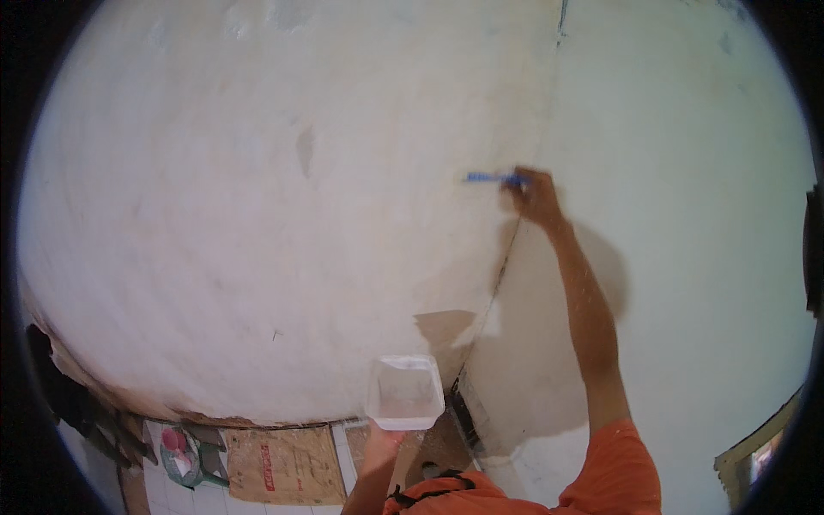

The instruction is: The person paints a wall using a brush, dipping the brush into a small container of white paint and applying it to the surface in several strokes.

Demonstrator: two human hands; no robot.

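My right hand (533, 196) grips the handle of a blue paintbrush (486, 177), raised close to the corner where two whitish walls meet. The brush points left, towards the left wall (322, 238); whether its tip touches the surface cannot be told. Lower down, my left hand (386, 438) holds a white, translucent square plastic container (407, 396) from below, its open top facing me. How much is in the container is unclear. A dark crack runs along the lower part of the wall corner.
On the tiled floor lies a brown printed sack (286, 465). Left of it stands a green plastic stool (203, 473) bearing a pink cup (174, 440). A dark object (71, 399) is at the far left, and a framed opening (763, 450) at the lower right.
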